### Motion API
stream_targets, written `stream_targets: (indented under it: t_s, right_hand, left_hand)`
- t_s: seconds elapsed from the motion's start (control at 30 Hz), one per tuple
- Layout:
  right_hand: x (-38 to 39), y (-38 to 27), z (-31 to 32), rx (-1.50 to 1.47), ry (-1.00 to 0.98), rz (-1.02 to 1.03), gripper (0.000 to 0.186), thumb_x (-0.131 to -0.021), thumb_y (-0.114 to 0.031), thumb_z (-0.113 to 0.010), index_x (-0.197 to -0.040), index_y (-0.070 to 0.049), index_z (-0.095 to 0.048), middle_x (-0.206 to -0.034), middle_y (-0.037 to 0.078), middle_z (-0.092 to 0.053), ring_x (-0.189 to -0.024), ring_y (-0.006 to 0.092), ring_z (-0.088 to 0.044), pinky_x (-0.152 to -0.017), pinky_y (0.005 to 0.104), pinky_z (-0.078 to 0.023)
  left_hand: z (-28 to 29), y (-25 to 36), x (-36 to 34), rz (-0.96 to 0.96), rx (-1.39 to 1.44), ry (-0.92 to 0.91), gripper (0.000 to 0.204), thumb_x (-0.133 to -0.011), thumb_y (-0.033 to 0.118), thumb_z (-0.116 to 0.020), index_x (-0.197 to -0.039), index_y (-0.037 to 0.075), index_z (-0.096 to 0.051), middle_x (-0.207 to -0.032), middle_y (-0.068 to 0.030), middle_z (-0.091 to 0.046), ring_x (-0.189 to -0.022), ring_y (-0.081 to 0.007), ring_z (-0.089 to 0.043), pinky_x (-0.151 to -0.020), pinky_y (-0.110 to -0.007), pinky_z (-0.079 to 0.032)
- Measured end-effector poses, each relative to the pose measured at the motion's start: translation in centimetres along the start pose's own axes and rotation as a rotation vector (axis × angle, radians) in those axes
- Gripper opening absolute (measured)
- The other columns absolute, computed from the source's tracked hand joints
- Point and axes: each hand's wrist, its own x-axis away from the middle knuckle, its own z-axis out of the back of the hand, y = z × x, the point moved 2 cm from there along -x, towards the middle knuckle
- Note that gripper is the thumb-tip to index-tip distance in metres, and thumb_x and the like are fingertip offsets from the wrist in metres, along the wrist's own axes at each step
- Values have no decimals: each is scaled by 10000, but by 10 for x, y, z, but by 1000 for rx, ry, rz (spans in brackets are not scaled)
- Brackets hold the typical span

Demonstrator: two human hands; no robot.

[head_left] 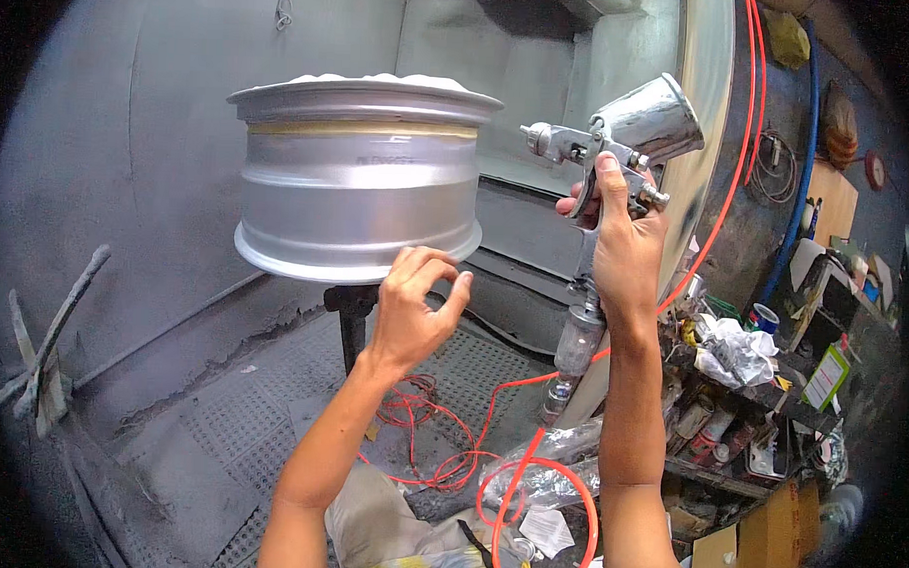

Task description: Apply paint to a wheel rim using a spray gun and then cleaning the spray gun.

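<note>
Head view: right hand (628, 240), clamped on the spray gun (645, 118) at upper right, should aim square at the wheel (362, 201), upper centre-left, with the left hand (414, 308), thumb and fingers apart, out of line.

Dark stand (351, 310) beneath a silver wheel rim (362, 201), grey floor (260, 407) beneath tangled red hose (414, 395).

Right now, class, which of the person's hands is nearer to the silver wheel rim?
Left: the left hand is close by the lower right edge of the wheel rim; the right hand is farther right, holding the spray gun.
</note>
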Motion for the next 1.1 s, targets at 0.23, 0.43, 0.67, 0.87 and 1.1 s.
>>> stream_targets:
  t_s: [0.23,0.43,0.67,0.87,1.1]
  right_hand:
    - [6,-15,11,-15,4,-94,283,-1067,-336,-649,-1022,-57,-627,-801,33,-662,-718,139,-701,-687,272,-530]
    - [-8,-2,14,52,-16,-7,279,-1066,-326,-645,-1021,-51,-633,-785,20,-649,-710,123,-680,-673,271,-505]
    - [-5,1,13,60,-33,-7,286,-1068,-346,-641,-1033,-62,-644,-778,6,-648,-702,101,-666,-652,257,-483]
    - [0,-5,9,63,-67,-20,341,-1070,-383,-630,-999,-50,-636,-835,60,-673,-740,162,-718,-699,299,-558]
    - [7,-14,2,-52,-79,-85,268,-1080,-321,-628,-1076,-54,-652,-807,11,-668,-701,94,-667,-637,239,-486]
  left_hand:
    - [75,-39,1,-27,-238,238,169,-927,39,-675,-765,8,-642,-800,-102,-665,-770,-232,-634,-731,-362,-496]
    - [95,-62,4,-32,-155,253,169,-893,14,-690,-746,17,-605,-730,-96,-613,-693,-258,-557,-664,-378,-439]
    - [52,-35,7,-43,-186,154,162,-844,16,-718,-741,18,-593,-730,-106,-597,-711,-283,-583,-710,-392,-463]
    - [3,-22,3,-40,-186,85,159,-842,67,-750,-742,10,-640,-793,-124,-648,-793,-311,-637,-768,-402,-503]
    - [-22,-12,-8,18,-24,-19,173,-854,82,-761,-743,5,-654,-848,-129,-690,-838,-307,-664,-785,-401,-510]
